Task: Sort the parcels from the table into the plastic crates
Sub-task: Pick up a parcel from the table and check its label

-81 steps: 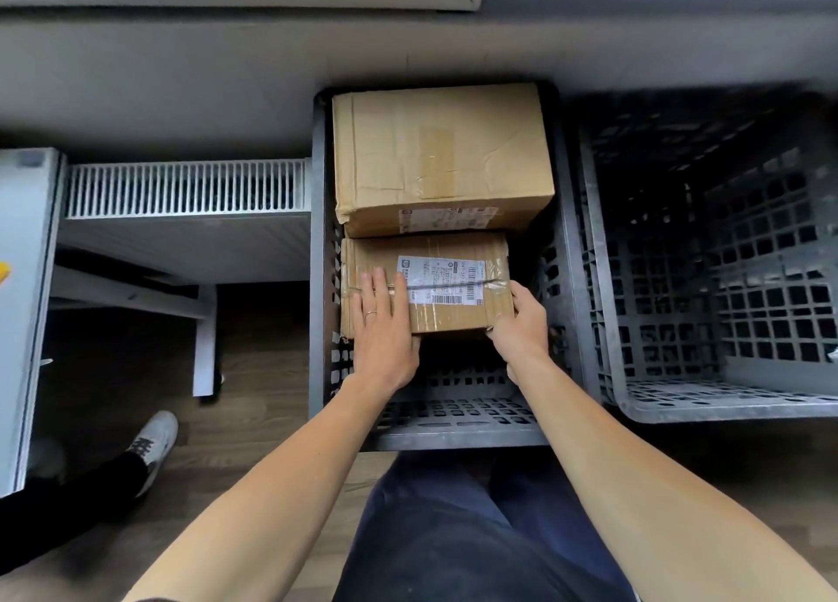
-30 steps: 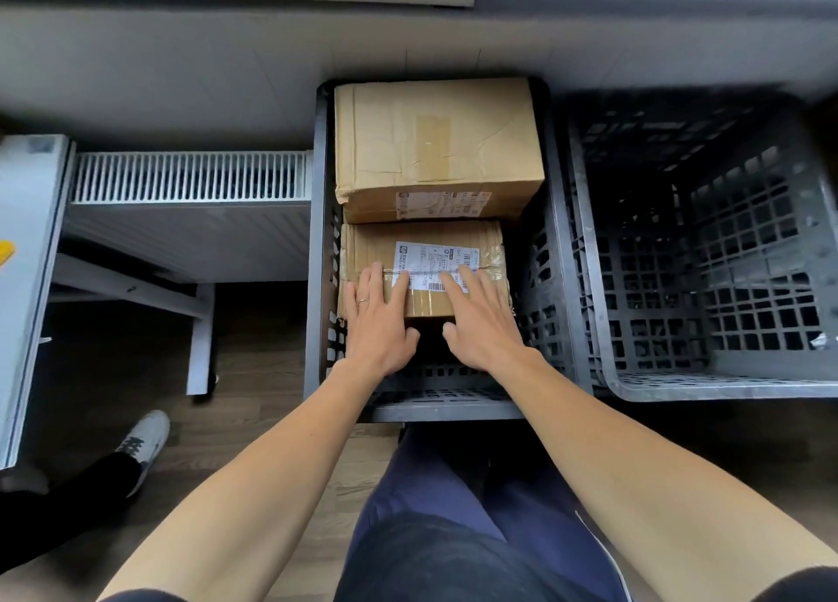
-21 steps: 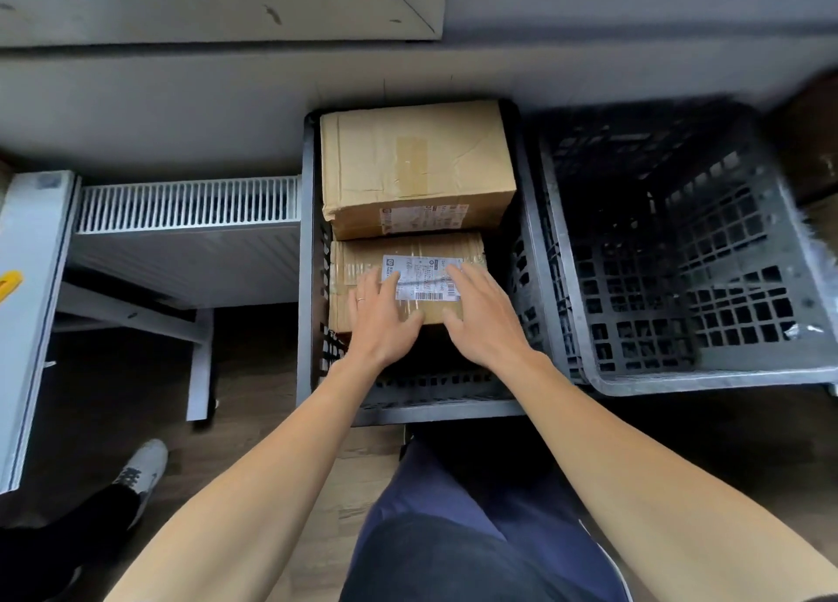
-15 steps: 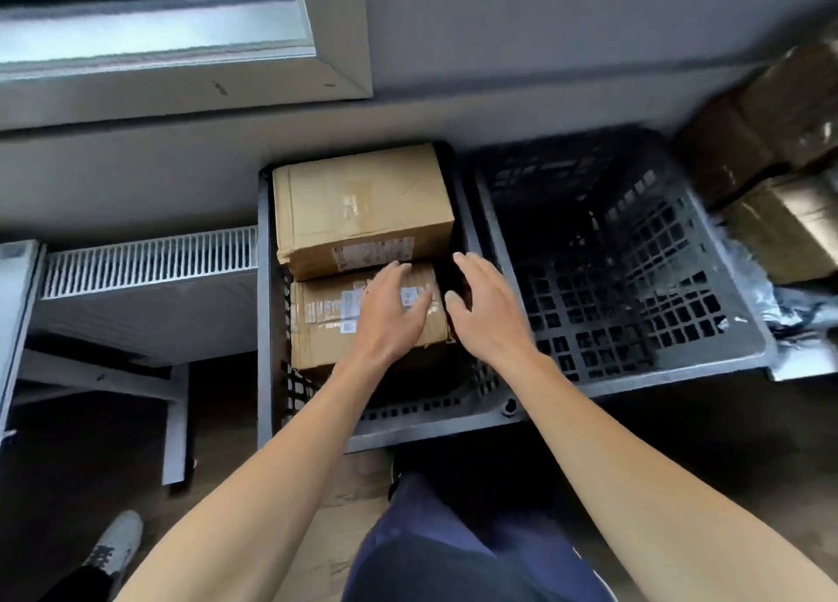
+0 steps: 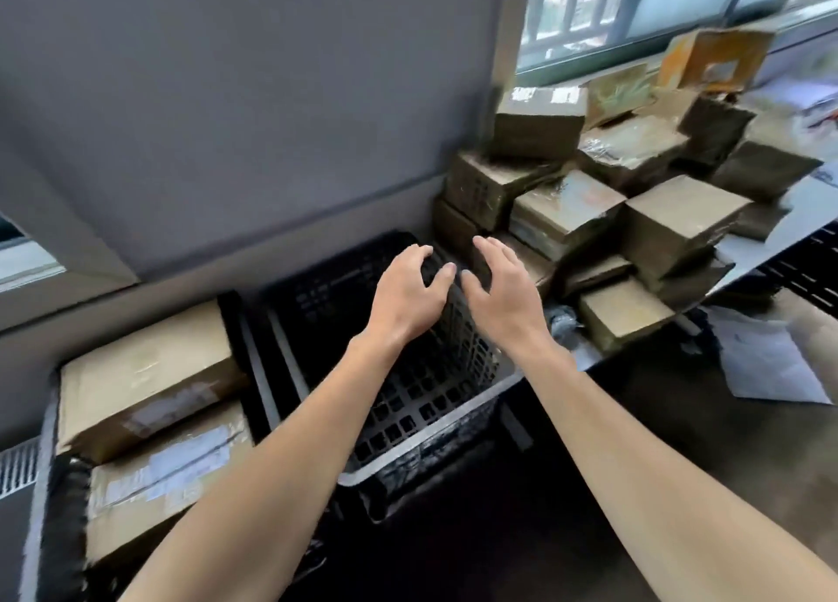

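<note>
Hovering empty, fingers loosely spread: left hand [image 5: 408, 293] and right hand [image 5: 503, 295], above the right crate [image 5: 421, 447], just short of the parcels [image 5: 567, 211] heaped on the table [image 5: 752, 250], far right. Risks toppling that leaning heap by tugging out a low one. Right crate: seemingly empty. Left crate [image 5: 47, 465]: two cardboard boxes [image 5: 145, 375], near and far.

Brown parcels [image 5: 680, 220], dark grid-patterned crate [image 5: 435, 375], grey wall [image 5: 226, 103].

Both hands — left hand [image 5: 408, 291], right hand [image 5: 501, 284] — have lifted off the small parcel [image 5: 168, 470] toward the stacked parcels [image 5: 589, 202].
</note>
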`<move>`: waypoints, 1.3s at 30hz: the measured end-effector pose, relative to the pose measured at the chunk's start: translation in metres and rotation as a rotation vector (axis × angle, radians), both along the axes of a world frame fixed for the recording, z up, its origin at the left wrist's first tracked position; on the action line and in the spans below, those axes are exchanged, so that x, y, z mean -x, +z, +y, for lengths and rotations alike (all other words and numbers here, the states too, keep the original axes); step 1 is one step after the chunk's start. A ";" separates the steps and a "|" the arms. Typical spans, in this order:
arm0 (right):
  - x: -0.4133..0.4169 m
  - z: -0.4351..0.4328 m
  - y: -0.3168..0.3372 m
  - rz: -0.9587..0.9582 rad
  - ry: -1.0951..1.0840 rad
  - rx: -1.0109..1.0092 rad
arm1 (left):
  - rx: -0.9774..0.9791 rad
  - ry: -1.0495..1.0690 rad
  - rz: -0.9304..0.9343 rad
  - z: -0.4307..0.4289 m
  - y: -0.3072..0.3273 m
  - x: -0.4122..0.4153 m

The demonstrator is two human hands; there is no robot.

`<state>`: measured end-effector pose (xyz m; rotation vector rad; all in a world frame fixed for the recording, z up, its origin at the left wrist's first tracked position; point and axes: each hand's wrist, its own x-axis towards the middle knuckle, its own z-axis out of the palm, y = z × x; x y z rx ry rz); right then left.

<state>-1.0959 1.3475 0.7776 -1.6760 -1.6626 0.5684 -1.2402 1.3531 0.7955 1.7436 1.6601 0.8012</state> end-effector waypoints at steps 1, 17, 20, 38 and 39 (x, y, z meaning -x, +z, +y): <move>-0.025 0.003 0.007 0.001 -0.020 -0.017 | -0.006 -0.024 0.002 0.005 0.007 -0.025; -0.254 0.069 0.027 -0.022 -0.182 -0.022 | 0.012 -0.182 -0.004 0.101 0.023 -0.257; -0.290 0.097 0.022 -0.029 -0.209 -0.007 | 0.001 -0.198 -0.022 0.141 0.014 -0.285; -0.528 0.229 0.015 0.014 -0.320 0.061 | 0.003 -0.280 -0.005 0.279 0.000 -0.529; -0.546 0.233 0.012 0.020 -0.310 0.061 | 0.003 -0.260 0.001 0.281 -0.002 -0.545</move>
